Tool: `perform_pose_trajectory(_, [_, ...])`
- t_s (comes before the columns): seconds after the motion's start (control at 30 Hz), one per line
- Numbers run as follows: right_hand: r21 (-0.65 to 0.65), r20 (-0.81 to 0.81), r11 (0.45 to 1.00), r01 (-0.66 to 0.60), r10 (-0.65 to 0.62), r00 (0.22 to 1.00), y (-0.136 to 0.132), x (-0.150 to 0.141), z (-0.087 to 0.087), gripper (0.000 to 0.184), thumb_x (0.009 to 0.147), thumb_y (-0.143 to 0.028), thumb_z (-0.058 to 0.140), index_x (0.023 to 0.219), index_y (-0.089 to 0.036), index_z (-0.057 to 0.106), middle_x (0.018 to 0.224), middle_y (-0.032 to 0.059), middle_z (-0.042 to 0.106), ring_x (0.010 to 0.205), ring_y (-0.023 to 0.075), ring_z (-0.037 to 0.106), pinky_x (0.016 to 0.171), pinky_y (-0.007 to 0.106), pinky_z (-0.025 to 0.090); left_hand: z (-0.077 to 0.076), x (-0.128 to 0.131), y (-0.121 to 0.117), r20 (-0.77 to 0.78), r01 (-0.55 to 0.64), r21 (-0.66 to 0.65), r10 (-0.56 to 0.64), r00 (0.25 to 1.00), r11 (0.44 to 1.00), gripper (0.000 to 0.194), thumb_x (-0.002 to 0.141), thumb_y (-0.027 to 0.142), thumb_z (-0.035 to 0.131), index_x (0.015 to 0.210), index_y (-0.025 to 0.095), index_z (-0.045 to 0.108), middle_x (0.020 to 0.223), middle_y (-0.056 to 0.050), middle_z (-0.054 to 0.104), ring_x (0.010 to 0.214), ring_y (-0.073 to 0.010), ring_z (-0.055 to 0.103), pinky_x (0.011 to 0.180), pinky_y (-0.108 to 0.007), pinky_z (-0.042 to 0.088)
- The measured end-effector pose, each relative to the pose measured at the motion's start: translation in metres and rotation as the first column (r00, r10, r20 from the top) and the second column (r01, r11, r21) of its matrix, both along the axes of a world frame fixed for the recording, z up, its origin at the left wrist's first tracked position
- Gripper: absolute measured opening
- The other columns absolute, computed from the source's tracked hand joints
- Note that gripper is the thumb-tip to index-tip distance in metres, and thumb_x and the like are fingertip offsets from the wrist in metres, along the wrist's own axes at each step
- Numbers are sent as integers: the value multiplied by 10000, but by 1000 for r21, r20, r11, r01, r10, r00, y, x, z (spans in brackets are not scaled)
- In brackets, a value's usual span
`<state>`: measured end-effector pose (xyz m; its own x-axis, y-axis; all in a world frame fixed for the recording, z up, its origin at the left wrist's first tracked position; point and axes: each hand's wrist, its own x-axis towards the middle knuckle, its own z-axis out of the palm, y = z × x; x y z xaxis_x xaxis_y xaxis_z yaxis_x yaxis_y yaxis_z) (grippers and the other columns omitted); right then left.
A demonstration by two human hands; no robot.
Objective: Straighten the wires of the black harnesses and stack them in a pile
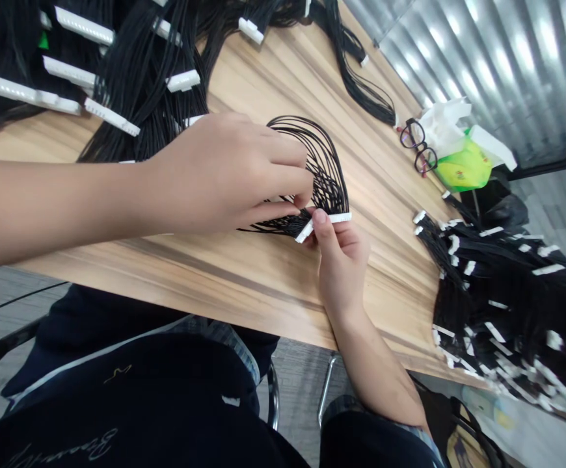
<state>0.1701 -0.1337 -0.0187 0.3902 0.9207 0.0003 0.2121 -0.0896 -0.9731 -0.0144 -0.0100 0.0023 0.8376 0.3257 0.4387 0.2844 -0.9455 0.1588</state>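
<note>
A bundle of thin black wires (329,153) loops up from the wood-grain table and ends in white connectors. My right hand (342,257) is closed, its thumb pressed on one white connector (340,218) and beside a second, slanted white connector (304,232). From the left, my left hand (248,172) reaches over the bundle with its back up. Its thumb and forefinger pinch together at the black wires, just left of the connectors. Exactly which strands lie between these fingertips is hidden.
Piled black wire harnesses (141,71) with white connectors lie at the upper left. Another large heap (502,292) covers the table's right end. Glasses (424,149) and a green packet (463,166) sit near the corrugated metal wall (488,45). The table (244,292) has its near edge at my lap.
</note>
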Motion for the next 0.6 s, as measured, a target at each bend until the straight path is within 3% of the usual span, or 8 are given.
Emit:
perform_pose_trajectory(0.23, [-11,-6,1000,-9,9,1000,2,-3,4,237,891,-425,742,774,-221,772,617,-32,683,591,112,607,582,270,500,-2,0,2,-41,9,27,-8,999,1000,265,1093,389,470,1045,264,699,1006,13,753,1030,-190,724,684,-320,381])
perform_pose_trajectory(0.43, [-6,23,1000,-21,21,1000,1,-4,4,269,898,-445,731,748,-222,753,616,-30,685,595,114,612,585,268,502,-6,3,2,-37,102,161,-97,995,982,267,1086,322,420,1003,197,641,1008,-25,728,871,-181,690,650,-356,367])
perform_pose_trajectory(0.53, [-9,38,1000,-23,24,999,1,-2,3,315,901,-489,723,741,-218,745,619,-20,692,589,119,605,579,273,497,-4,3,2,-27,97,219,-94,995,971,360,1093,352,351,950,187,638,965,-39,708,850,-184,665,658,-357,344])
perform_pose_trajectory(0.6, [-21,53,1000,-15,16,998,1,-1,3,338,899,-515,718,735,-220,740,619,-20,686,588,118,595,577,273,491,1,2,2,4,112,180,-114,993,977,478,1104,415,298,844,191,631,818,-25,659,807,-167,631,699,-353,350])
